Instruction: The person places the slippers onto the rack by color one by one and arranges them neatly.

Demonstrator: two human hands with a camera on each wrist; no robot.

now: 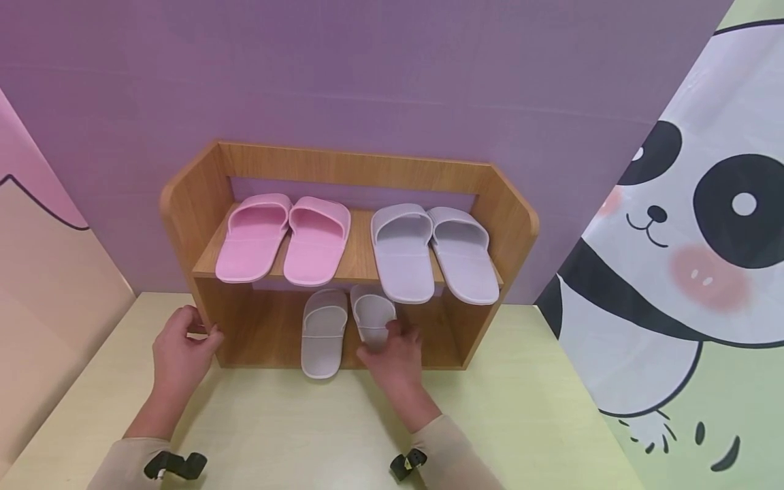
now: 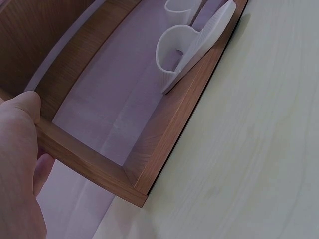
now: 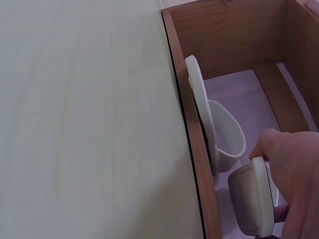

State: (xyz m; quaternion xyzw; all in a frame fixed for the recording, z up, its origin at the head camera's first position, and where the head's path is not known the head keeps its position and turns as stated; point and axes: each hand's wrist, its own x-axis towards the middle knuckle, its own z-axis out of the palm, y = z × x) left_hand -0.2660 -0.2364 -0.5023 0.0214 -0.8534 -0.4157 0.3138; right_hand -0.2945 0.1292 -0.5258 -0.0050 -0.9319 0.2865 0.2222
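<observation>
My left hand [image 1: 184, 344] pinches the front edge of the left side panel of a small wooden shoe rack [image 1: 245, 327]; in the left wrist view the thumb lies on the panel's edge. Inside the lower compartment, my right hand [image 1: 398, 354] holds a pale grey slipper [image 1: 371, 313] by its sole end, partly covering it. The right wrist view has that slipper [image 3: 249, 196] tilted between thumb and fingers. Its matching slipper [image 1: 323, 340] rests on the lower board to the left, front end jutting past the rack's edge.
Two pink slippers [image 1: 254, 248] stand at the left of the upper shelf [image 1: 361, 245]. Two lavender-grey slippers [image 1: 404, 265] stand at its right, fronts overhanging. The rack sits on a pale wooden table [image 1: 294, 429] against a purple backdrop [image 1: 367, 82]. A panda-printed panel [image 1: 649, 286] rises at right.
</observation>
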